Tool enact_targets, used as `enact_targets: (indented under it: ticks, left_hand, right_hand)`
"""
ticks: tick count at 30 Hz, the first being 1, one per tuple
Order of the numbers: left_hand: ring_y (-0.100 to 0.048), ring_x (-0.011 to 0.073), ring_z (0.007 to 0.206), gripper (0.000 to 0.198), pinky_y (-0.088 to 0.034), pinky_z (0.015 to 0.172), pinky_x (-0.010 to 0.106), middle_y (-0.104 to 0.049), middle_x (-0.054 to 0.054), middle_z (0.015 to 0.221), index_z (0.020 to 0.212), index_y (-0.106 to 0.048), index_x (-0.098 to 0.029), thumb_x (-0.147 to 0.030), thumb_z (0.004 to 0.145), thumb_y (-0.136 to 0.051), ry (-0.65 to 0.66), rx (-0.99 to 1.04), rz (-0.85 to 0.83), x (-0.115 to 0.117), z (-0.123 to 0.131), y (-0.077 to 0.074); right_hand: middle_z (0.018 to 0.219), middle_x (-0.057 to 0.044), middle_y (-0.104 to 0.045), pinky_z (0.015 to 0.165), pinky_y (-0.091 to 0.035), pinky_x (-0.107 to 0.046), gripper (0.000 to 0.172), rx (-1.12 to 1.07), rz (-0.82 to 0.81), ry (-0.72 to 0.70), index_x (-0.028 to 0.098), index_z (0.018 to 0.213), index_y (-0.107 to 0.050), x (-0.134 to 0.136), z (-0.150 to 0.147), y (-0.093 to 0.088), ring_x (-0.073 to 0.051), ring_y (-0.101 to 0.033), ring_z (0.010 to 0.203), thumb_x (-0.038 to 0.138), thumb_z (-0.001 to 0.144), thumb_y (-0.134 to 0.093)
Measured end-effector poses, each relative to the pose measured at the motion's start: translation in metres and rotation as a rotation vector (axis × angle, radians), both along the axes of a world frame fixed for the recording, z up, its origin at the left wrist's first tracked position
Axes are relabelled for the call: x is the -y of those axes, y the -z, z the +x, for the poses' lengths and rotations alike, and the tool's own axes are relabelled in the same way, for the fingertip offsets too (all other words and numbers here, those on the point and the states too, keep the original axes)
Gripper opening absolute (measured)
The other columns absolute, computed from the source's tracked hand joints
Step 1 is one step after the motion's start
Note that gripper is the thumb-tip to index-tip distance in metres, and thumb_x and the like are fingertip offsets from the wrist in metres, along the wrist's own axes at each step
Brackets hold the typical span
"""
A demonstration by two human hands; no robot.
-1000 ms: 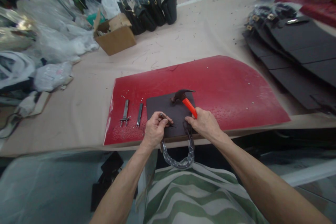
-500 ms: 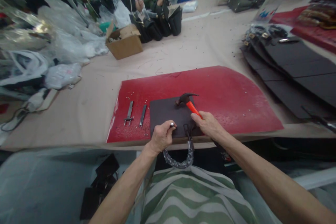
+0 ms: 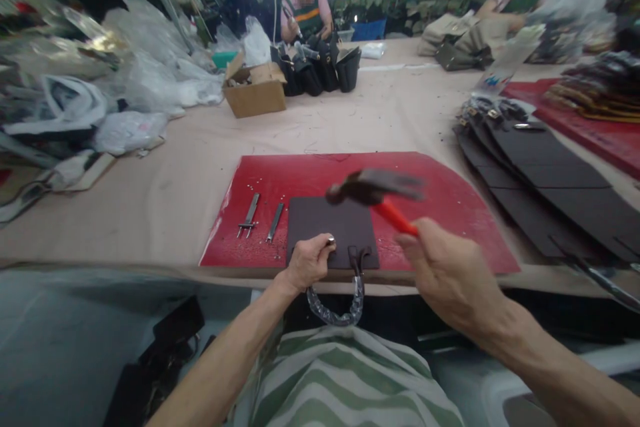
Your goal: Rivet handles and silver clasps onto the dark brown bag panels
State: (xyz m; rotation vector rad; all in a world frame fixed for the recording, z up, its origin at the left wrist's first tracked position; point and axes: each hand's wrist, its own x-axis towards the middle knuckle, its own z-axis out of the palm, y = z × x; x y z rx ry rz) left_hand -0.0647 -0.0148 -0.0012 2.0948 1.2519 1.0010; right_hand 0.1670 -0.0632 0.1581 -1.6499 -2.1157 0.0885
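My left hand (image 3: 309, 261) is closed around a small metal punch (image 3: 331, 240); only its shiny top end shows. It stands over the near part of a dark brown leather panel (image 3: 330, 217). A handle wrapped in clear plastic (image 3: 336, 315) loops off the panel's near edge, and one of its ends (image 3: 357, 257) lies on the panel. My right hand (image 3: 445, 267) grips the orange shaft of a claw hammer (image 3: 367, 188), raised above the panel and blurred by motion. Under the panel is a red mat (image 3: 430, 193).
Left of the panel lie a pronged tool (image 3: 249, 215) and a slim metal tool (image 3: 275, 223). Dark panels (image 3: 540, 167) are stacked at right. A cardboard box (image 3: 255, 97) and black bags (image 3: 320, 70) stand farther back. Two co-workers (image 3: 306, 10) are across the table.
My right hand has lifted the hammer up and to the right, nearer the camera. My left hand stays at the panel with the punch. The view has tilted up, showing a second co-worker.
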Motion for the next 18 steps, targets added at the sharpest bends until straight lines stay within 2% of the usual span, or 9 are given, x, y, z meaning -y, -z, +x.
enact_targets:
  ticks: [2,3,6,8,10,14,16,18]
  left_hand:
    - [-0.071,0.0188,0.084,0.019,-0.053,0.081,0.028,-0.073,0.008,0.092,0.097,-0.063,-0.020,-0.027,0.095,-0.046,-0.008,-0.010,-0.020,0.001,0.000,-0.001]
    - [-0.071,0.0188,0.084,0.019,-0.053,0.081,0.028,-0.073,0.008,0.091,0.096,-0.063,-0.020,-0.027,0.095,-0.046,-0.019,-0.027,-0.040,0.002,0.001,-0.002]
    - [-0.072,0.0190,0.085,0.020,-0.053,0.079,0.027,-0.074,0.008,0.091,0.099,-0.065,-0.022,-0.026,0.094,-0.046,-0.037,-0.079,-0.098,0.002,0.001,-0.004]
    - [-0.071,0.0187,0.085,0.020,-0.053,0.079,0.026,-0.074,0.007,0.090,0.100,-0.065,-0.022,-0.026,0.094,-0.046,-0.040,-0.085,-0.098,0.000,0.001,-0.004]
    - [-0.071,0.0183,0.085,0.019,-0.054,0.080,0.027,-0.074,0.007,0.091,0.098,-0.064,-0.022,-0.027,0.094,-0.045,-0.032,-0.059,-0.074,-0.003,0.000,-0.003]
    - [-0.073,0.0187,0.084,0.017,-0.056,0.079,0.029,-0.075,0.004,0.093,0.099,-0.063,-0.024,-0.029,0.095,-0.047,-0.020,0.010,-0.017,0.005,-0.001,0.000]
    - [-0.073,0.0202,0.080,0.013,-0.057,0.073,0.031,-0.076,0.001,0.093,0.101,-0.063,-0.029,-0.033,0.093,-0.054,-0.056,0.015,0.034,0.012,-0.006,0.004]
    - [-0.073,0.0225,0.077,0.014,-0.057,0.069,0.035,-0.075,0.000,0.093,0.104,-0.064,-0.035,-0.035,0.091,-0.058,-0.061,0.002,0.071,0.009,-0.012,0.008]
  right_hand:
    - [0.057,-0.001,-0.049,0.054,-0.028,-0.029,0.033,-0.074,0.121,0.097,0.024,0.077,-0.041,0.003,-0.004,-0.002,-0.015,-0.045,0.049,0.042,0.100,-0.025]
    - [0.058,-0.002,-0.050,0.053,-0.027,-0.029,0.034,-0.050,0.097,0.089,0.024,0.077,-0.041,0.005,-0.005,0.000,-0.015,-0.045,0.049,0.040,0.100,-0.023]
    - [0.058,-0.003,-0.054,0.051,-0.018,-0.031,0.031,0.180,-0.210,-0.096,0.022,0.076,-0.045,0.008,-0.004,0.014,-0.015,-0.043,0.045,0.035,0.099,-0.028]
    - [0.062,-0.004,-0.057,0.053,-0.017,-0.031,0.028,0.264,-0.346,-0.115,0.021,0.082,-0.049,0.004,0.004,0.024,-0.016,-0.048,0.050,0.034,0.100,-0.033]
    - [0.065,-0.005,-0.059,0.055,-0.018,-0.031,0.028,0.219,-0.398,-0.033,0.019,0.087,-0.052,-0.008,0.014,0.032,-0.017,-0.052,0.055,0.035,0.101,-0.033]
    - [0.073,-0.007,-0.064,0.057,-0.028,-0.026,0.036,0.063,-0.547,0.118,0.016,0.082,-0.056,-0.035,0.037,0.048,-0.015,-0.056,0.064,0.029,0.103,-0.030]
    - [0.078,-0.008,-0.067,0.058,-0.033,-0.025,0.036,0.047,-0.565,0.216,0.015,0.082,-0.060,-0.042,0.048,0.056,-0.014,-0.059,0.066,0.029,0.102,-0.035]
    - [0.088,-0.010,-0.070,0.061,-0.038,-0.025,0.033,0.035,-0.542,0.336,0.013,0.093,-0.064,-0.047,0.057,0.064,-0.016,-0.062,0.073,0.033,0.101,-0.040]
